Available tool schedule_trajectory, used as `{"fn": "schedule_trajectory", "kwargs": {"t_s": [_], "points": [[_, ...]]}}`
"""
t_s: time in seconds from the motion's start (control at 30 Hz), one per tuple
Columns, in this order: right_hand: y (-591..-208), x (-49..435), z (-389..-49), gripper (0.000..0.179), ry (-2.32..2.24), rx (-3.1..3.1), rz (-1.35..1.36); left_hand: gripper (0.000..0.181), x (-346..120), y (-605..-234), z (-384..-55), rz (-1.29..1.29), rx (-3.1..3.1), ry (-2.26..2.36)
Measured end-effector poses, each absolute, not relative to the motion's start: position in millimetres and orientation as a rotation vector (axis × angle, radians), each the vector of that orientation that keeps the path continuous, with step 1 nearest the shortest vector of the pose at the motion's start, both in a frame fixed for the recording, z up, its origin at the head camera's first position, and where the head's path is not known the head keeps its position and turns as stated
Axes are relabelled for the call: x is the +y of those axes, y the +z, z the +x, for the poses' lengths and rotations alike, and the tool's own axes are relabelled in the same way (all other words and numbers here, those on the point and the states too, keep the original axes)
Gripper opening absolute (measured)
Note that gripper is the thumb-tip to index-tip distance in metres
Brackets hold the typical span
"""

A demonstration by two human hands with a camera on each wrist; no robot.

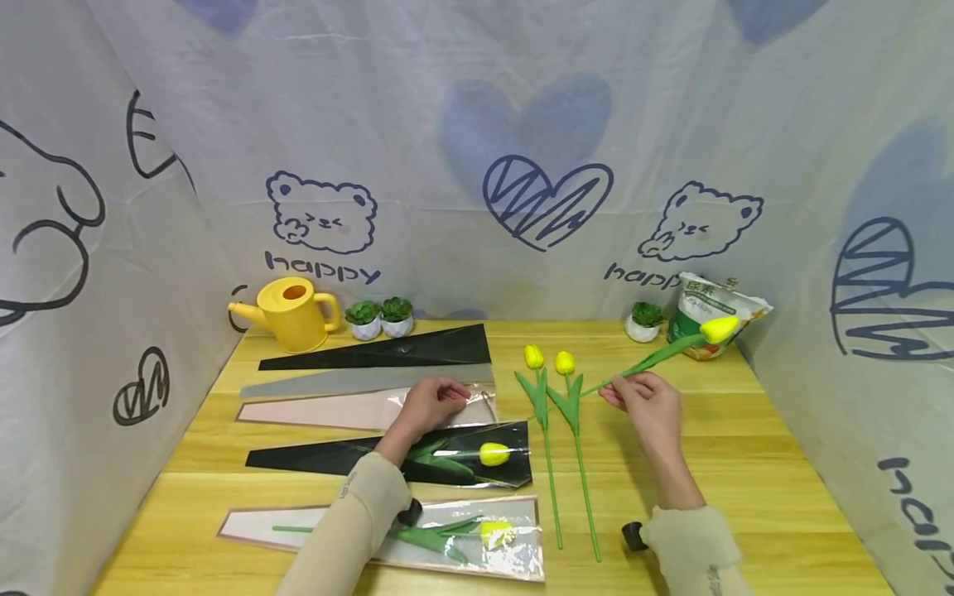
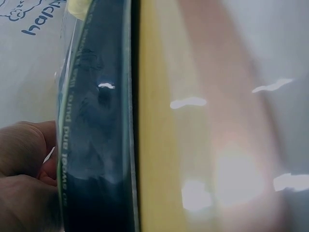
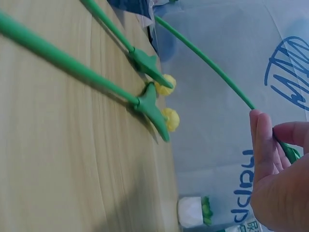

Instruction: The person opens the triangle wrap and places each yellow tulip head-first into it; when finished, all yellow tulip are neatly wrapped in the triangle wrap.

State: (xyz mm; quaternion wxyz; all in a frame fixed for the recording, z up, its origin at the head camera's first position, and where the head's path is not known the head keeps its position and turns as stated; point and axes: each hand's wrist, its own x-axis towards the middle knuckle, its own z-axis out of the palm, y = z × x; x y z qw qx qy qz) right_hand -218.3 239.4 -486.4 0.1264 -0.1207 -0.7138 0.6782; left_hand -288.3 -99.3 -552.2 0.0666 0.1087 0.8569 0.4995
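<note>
In the head view my right hand [image 1: 648, 406] pinches the green stem of a yellow artificial tulip [image 1: 719, 330], its bloom to the upper right and its stem slanting left. The right wrist view shows that stem [image 3: 207, 60] above the table. My left hand [image 1: 432, 406] has its fingertips together at the wide end of a pink flower sleeve [image 1: 320, 410], pinching its clear film. Below it lie a black sleeve [image 1: 320, 454] and a white sleeve [image 1: 261, 523], each with a tulip inside. Two loose tulips [image 1: 550, 472] lie between my hands.
Black [image 1: 417, 348] and grey [image 1: 320, 382] sleeves lie behind the pink one. At the back stand a yellow watering can [image 1: 294, 319], small potted succulents [image 1: 365, 321] and a green-white bag [image 1: 708, 310]. Printed cloth walls [image 1: 447, 273] edge the wooden table [image 1: 715, 463].
</note>
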Motion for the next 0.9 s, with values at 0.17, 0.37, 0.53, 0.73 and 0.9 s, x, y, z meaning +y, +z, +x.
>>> {"fn": "schedule_trajectory", "kwargs": {"t_s": [0.17,0.37,0.53,0.73,0.9], "points": [[-490,229,-224,0.023,2.015,-2.050,-0.353,0.010,-100,-552,-288,0.336,2.584,1.506],[-499,220,-230,0.027,2.098,-2.066,-0.375,0.010,-100,-551,-287,0.351,2.572,1.526],[-507,214,-232,0.028,2.120,-2.109,-0.365,0.011,-100,-551,-287,0.352,2.566,1.516],[-515,205,-235,0.030,2.138,-2.149,-0.396,0.012,-100,-550,-289,0.338,2.564,1.495],[-520,195,-238,0.032,2.198,-2.144,-0.431,0.012,-101,-549,-287,0.334,2.555,1.502]]}}
